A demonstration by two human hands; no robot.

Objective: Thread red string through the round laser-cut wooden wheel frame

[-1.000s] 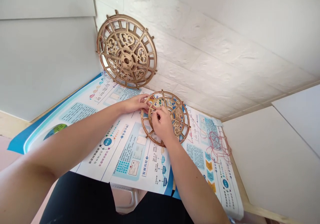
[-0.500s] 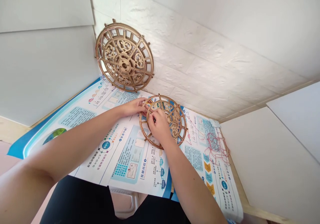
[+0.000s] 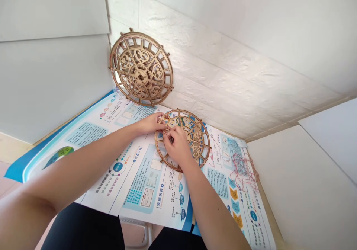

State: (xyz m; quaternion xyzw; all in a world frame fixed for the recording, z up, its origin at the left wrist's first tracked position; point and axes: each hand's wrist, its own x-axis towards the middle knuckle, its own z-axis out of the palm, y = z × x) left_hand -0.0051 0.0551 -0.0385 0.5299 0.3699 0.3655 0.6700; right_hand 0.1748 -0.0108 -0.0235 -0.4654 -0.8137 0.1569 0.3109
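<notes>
A round openwork wooden wheel (image 3: 195,138) lies flat on a printed poster (image 3: 139,175) on the table. My left hand (image 3: 150,123) rests on the wheel's left rim and holds it down. My right hand (image 3: 174,146) lies over the wheel's left half, its fingertips pinched together on a thin reddish thread at the lattice; how it grips is partly hidden. A second, larger wooden wheel (image 3: 141,67) leans upright against the white wall behind.
A loose tangle of red thread (image 3: 242,166) lies on the poster to the right of the wheel. White brick-pattern wall panels rise at the back, with a grey panel at left and white boards at right. My dark-clothed lap shows below the table's edge.
My right hand's fingers have shifted slightly left across the wheel toward the left hand. The view has tilted a little; the wheels have stayed in place.
</notes>
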